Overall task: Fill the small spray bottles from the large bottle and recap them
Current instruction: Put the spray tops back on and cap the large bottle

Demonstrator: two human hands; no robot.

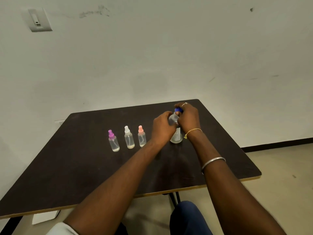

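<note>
No text, brand, number or sign can be read anywhere in the view. The large bottle (176, 134) carries a white label with fine dark print, too small and blurred to make out. The three small spray bottles show no lettering, and the wall plate (38, 20) is unmarked.

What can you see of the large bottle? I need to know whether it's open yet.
The large bottle stands upright on the dark table, right of three small spray bottles. It looks like clear plastic with a pale printed label and a blue cap. The left hand holds its shoulder; the right hand grips the cap, which is on the neck. Liquid level can't be told.
</note>
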